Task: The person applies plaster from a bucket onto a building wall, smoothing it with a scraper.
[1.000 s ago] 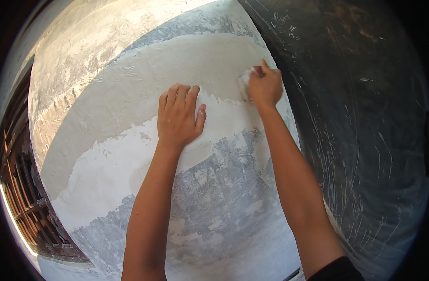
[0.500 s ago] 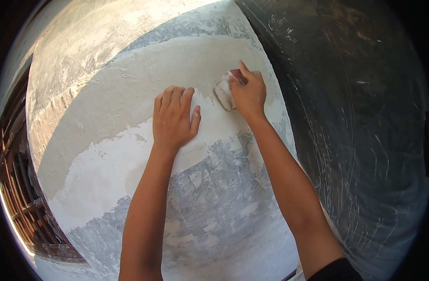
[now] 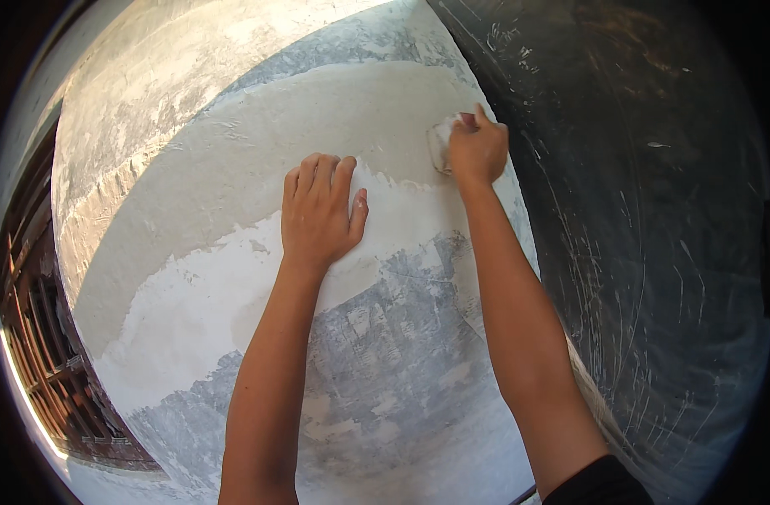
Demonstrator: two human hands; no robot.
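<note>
A pale wall (image 3: 385, 362) fills the middle, with a bright white putty band (image 3: 196, 290) across it and a duller cream band (image 3: 318, 109) above. My left hand (image 3: 322, 206) lies flat against the wall, over where the two bands meet; its fingers are stretched out and it holds nothing. Near the wall's right edge, my right hand (image 3: 479, 151) grips a small flat putty-smeared tool (image 3: 440, 145), whitish with a dark red part. The tool's face is against the cream band. Its exact kind is partly hidden by my fingers.
On the right hangs a dark sheet (image 3: 637, 252) with white streaks and splashes, bordering the wall. At the far left is a brown slatted wooden frame (image 3: 57, 337). Sunlight falls on the rough upper-left part of the wall (image 3: 149, 93).
My right hand has moved to the right and slightly up with the tool, closer to the wall's right edge. The left hand stays at the same place on the wall.
</note>
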